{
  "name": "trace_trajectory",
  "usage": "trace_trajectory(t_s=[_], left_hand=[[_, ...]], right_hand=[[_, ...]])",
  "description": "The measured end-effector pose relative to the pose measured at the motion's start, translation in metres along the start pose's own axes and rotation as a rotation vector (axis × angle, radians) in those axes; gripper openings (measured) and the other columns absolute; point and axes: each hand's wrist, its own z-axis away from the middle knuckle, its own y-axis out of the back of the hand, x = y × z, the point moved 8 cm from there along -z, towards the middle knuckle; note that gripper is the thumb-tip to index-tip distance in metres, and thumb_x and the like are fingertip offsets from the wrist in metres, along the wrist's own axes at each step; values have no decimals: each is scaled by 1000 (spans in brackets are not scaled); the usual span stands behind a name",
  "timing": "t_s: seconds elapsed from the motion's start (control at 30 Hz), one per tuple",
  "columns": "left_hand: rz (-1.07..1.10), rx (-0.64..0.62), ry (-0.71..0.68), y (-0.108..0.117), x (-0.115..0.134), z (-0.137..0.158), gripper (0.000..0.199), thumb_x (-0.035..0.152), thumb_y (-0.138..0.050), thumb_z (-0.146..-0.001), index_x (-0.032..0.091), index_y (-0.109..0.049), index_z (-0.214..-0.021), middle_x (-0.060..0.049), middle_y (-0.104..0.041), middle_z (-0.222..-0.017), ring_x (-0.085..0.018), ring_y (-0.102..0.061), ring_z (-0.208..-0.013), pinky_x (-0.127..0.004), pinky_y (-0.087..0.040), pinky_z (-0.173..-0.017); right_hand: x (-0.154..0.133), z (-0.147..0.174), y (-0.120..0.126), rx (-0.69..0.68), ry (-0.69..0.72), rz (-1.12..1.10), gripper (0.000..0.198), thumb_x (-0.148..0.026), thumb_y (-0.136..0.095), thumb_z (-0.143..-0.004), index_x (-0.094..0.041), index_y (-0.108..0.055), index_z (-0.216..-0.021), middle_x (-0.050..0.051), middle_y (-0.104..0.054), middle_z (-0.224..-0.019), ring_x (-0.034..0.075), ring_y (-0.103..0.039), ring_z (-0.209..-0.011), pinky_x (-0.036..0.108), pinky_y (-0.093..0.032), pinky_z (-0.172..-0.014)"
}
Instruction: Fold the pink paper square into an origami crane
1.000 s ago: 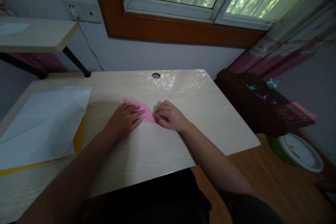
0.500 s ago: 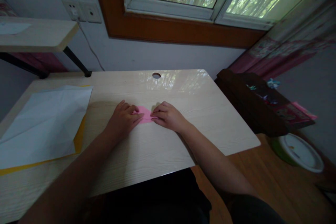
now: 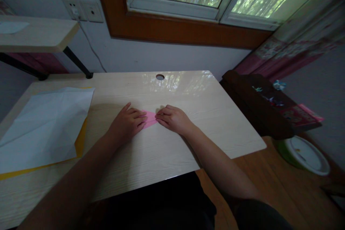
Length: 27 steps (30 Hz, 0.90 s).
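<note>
A small folded piece of pink paper (image 3: 150, 118) lies on the pale wood-grain desk (image 3: 167, 154), between my two hands. My left hand (image 3: 128, 120) rests on the paper's left part with its fingers stretched out and pressing down; the thumb and fingers are apart. At the paper's right tip, my right hand (image 3: 172, 118) pinches the edge between thumb and fingertips. A crease runs lengthwise across the paper. Its left end is hidden under my left fingers.
Large white sheets (image 3: 48, 122) over a yellow sheet (image 3: 80, 140) lie at the desk's left. A raised shelf (image 3: 37, 36) stands behind them. A cable hole (image 3: 160, 77) is near the back edge. A dark cabinet (image 3: 253, 104) and a white-lidded bin (image 3: 307, 154) are on the right.
My left fingers have flattened and spread over the paper. The paper's right end now looks narrower and more pointed. My right hand keeps its pinch at nearly the same spot.
</note>
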Motion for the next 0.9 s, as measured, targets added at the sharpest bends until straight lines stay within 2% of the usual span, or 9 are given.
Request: trace_trajectory(t_s=[0.33, 0.63, 0.9], left_hand=[[-1, 17, -14, 2, 3, -1, 20, 22, -57, -97, 24, -77, -103, -4, -78, -116, -24, -73, -105, -58, -36, -117], [-1, 64, -12, 10, 3, -3, 19, 17, -56, -95, 20, -75, -93, -6, -80, -103, -23, -75, -92, -55, -42, -114], [86, 151, 16, 16, 0, -3, 18, 18, -56, -94, 20, -74, -92, -4, -80, -98, -20, -75, -87, -50, -47, -112]], right_hand=[[0, -1, 2, 1, 3, -35, 24, -27, -55, -102, -17, -77, -107, 9, -76, -103, 21, -66, -92, 38, -56, -84], [-4, -3, 2, 3, 48, -103, 37, -46, -60, -99, -16, -72, -119, 12, -74, -109, 24, -65, -100, 41, -55, -88], [-2, -1, -1, -18, 17, -53, 29, -31, -54, -103, -16, -71, -120, 11, -74, -107, 24, -63, -98, 40, -55, -88]])
